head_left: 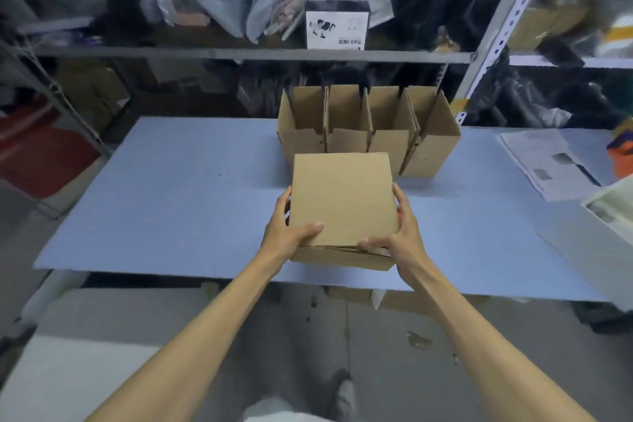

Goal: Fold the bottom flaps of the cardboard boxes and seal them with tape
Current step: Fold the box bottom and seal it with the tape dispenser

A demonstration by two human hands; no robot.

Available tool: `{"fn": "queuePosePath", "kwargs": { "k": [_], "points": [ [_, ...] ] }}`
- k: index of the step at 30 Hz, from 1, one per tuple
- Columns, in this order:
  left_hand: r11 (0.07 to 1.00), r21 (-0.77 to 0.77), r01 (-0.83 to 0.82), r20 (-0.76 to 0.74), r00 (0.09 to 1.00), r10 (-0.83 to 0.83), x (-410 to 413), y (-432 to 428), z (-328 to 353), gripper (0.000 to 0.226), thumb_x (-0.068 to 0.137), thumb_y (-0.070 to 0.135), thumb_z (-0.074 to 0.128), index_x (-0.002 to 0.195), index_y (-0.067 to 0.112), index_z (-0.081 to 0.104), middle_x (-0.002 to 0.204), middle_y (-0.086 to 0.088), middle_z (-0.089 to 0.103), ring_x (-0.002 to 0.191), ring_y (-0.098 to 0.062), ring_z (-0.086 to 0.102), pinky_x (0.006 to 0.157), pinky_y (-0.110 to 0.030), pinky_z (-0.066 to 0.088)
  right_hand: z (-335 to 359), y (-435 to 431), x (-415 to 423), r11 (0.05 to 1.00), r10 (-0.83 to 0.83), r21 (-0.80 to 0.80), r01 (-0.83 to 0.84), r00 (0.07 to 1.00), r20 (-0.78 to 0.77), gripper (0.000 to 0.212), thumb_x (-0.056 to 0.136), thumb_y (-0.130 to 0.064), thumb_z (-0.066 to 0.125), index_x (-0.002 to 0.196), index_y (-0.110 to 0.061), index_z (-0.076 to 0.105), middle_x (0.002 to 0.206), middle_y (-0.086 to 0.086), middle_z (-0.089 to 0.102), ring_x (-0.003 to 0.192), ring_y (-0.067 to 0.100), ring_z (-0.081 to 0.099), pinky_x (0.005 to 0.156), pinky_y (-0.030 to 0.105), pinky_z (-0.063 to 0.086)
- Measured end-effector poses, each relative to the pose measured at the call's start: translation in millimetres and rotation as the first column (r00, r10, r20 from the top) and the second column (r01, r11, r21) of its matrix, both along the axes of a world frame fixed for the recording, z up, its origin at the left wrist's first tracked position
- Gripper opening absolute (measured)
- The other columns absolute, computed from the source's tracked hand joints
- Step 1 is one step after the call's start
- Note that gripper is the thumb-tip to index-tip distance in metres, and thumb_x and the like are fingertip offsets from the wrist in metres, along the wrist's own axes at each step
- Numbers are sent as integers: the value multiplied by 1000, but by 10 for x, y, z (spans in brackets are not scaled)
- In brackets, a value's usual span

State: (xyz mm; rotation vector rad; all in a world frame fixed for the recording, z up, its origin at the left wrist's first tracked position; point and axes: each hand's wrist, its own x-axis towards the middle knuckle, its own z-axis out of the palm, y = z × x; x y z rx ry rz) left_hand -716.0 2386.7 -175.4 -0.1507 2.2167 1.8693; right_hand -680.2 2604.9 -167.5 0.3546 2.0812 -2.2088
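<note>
Storage room, cluttered metal shelves behind a blue table. Left hand grips the left side of a closed box, thumb flat on the top flap, fingers curled round the edge. The box sits at the table's near middle, flaps folded shut. Right hand grips its right side, thumb on the near edge. Four open boxes stand in a row just behind. Papers lie far right.
</note>
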Motion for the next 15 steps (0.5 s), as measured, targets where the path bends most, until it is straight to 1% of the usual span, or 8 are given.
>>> {"fn": "queuePosePath", "kwargs": {
  "k": [1, 2, 3, 6, 8, 11, 13, 15],
  "points": [
    [1000, -8, -14, 9, 1000, 14, -46, -4, -41, 89, 74, 25, 82, 145, 37, 29, 130, 16, 43, 114, -5, 47, 83, -19, 44, -44, 4, -55, 1000, -1, 11, 1, 1000, 16, 122, 44, 10, 81, 142, -43, 31, 116, -22, 44, 98, -9, 54, 63, 13, 52],
    [1000, -12, -28, 20, 999, 28, -93, -13, -78, 88, 74, 25, 82, 144, 37, 29, 131, 15, 44, 117, -8, 46, 87, -23, 45, -80, 3, -114, 1000, -3, 22, 3, 1000, 28, 122, 43, 7, 81, 142, -45, 31, 114, -24, 42, 95, -13, 52, 63, 11, 51],
    [999, -15, -41, 28, 999, 41, -138, -25, -112, 88, 74, 25, 82, 144, 37, 30, 132, 13, 45, 120, -11, 46, 91, -27, 46, -116, -4, -178, 1000, 2, 23, -3, 999, 36, 121, 44, 6, 82, 141, -46, 31, 115, -22, 42, 100, -9, 51, 66, 13, 52],
    [997, -29, -68, 50, 996, 70, -279, -75, -223, 88, 73, 24, 83, 144, 37, 31, 137, 11, 45, 125, -14, 45, 102, -37, 46, -221, -29, -369, 1000, 27, -3, -27, 998, 53, 117, 53, 14, 80, 140, -46, 31, 130, 0, 47, 116, 21, 51, 87, 36, 54],
    [996, -25, -90, 58, 994, 91, -358, -111, -305, 89, 72, 23, 83, 144, 37, 32, 140, 10, 45, 126, -14, 45, 104, -38, 45, -278, -57, -475, 1000, 30, -3, -30, 998, 56, 116, 55, 15, 80, 140, -47, 31, 134, 3, 47, 117, 25, 51, 91, 41, 53],
    [994, 6, -107, 71, 992, 106, -460, -149, -474, 90, 71, 19, 84, 143, 37, 33, 139, 10, 47, 126, -12, 46, 102, -35, 46, -443, -120, -578, 999, 32, -24, -30, 996, 78, 115, 55, 16, 78, 138, -48, 33, 133, 1, 52, 115, 23, 55, 80, 35, 56],
    [994, 15, -110, 94, 990, 108, -532, -185, -580, 90, 70, 16, 84, 143, 35, 34, 139, 9, 48, 126, -13, 47, 102, -36, 47, -554, -176, -630, 999, 19, -41, -14, 993, 121, 115, 56, 18, 76, 139, -48, 33, 130, 1, 55, 112, 24, 58, 70, 28, 56],
    [994, 15, -109, 118, 987, 106, -612, -228, -636, 90, 70, 16, 84, 143, 35, 35, 139, 8, 47, 126, -15, 47, 101, -38, 48, -613, -236, -698, 999, 9, -47, -2, 988, 154, 114, 56, 18, 76, 139, -48, 32, 129, 3, 55, 111, 26, 58, 67, 27, 55]
  ]
}}
